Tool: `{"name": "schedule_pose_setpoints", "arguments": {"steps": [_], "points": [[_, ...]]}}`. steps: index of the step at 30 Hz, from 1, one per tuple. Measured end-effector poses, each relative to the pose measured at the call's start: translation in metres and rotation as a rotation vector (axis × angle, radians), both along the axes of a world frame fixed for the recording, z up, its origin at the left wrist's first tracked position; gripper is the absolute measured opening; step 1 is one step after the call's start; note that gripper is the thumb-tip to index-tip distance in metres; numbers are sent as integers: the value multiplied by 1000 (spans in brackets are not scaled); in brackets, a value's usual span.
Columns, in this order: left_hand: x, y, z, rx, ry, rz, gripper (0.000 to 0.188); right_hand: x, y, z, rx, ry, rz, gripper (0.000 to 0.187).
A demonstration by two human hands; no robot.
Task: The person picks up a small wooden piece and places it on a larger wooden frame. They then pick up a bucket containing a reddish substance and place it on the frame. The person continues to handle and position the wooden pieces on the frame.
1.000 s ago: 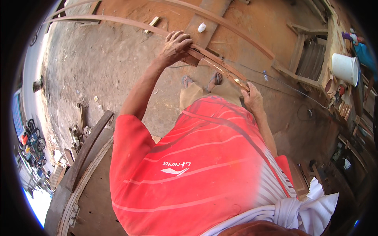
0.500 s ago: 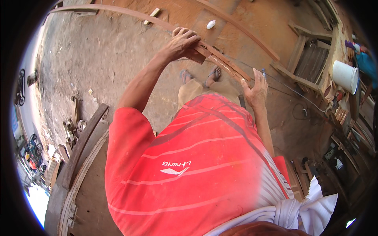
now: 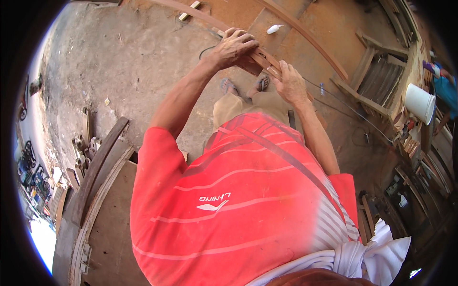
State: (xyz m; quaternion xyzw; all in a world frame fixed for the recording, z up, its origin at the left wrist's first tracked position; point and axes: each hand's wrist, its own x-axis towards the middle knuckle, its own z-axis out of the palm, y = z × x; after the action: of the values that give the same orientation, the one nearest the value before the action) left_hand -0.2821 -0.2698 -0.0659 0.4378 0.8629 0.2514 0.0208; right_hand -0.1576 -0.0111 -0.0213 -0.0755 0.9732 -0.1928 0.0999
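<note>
A long, reddish-brown wooden strip [image 3: 202, 18] runs from the upper edge across in front of me, slightly bowed. My left hand [image 3: 236, 47] is closed over it from above, fingers curled round its far side. Below that hand a short wooden piece [image 3: 249, 66] sits against the strip; its joint is partly hidden by my fingers. My right hand [image 3: 292, 86] grips the strip a little further right, fingers bent over its edge and palm turned down. A short gap parts the two hands. Under the right hand, the strip's end is mostly covered.
A second curved strip [image 3: 310, 38] lies beyond, near a white bottle [image 3: 274, 29] and a small wooden block [image 3: 190, 10]. At right stand a wooden frame [image 3: 360, 97] and a white bucket [image 3: 420, 103]; another person's sleeve [image 3: 444, 88] shows behind. A dark curved beam [image 3: 102, 167] rests at left.
My right hand has slid leftward along the strip, from near its right end toward my left hand. The left hand keeps its hold, and the view has shifted slightly.
</note>
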Motion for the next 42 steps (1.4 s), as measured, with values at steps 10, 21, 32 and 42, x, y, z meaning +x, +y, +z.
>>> {"name": "schedule_pose_setpoints", "arguments": {"steps": [10,21,32,42], "points": [[-19,-6,15,-38,51,76,62,-20,-12,-11,-22,103,-24,63],[-32,-8,12,-103,12,-28,59,-23,-8,-8,-86,35,-34,69],[-37,-10,15,-40,-97,-41,54,-48,-58,2,45,252,152,54],[-32,-8,12,73,-16,-17,28,-42,-72,0,42,249,53,52]]}}
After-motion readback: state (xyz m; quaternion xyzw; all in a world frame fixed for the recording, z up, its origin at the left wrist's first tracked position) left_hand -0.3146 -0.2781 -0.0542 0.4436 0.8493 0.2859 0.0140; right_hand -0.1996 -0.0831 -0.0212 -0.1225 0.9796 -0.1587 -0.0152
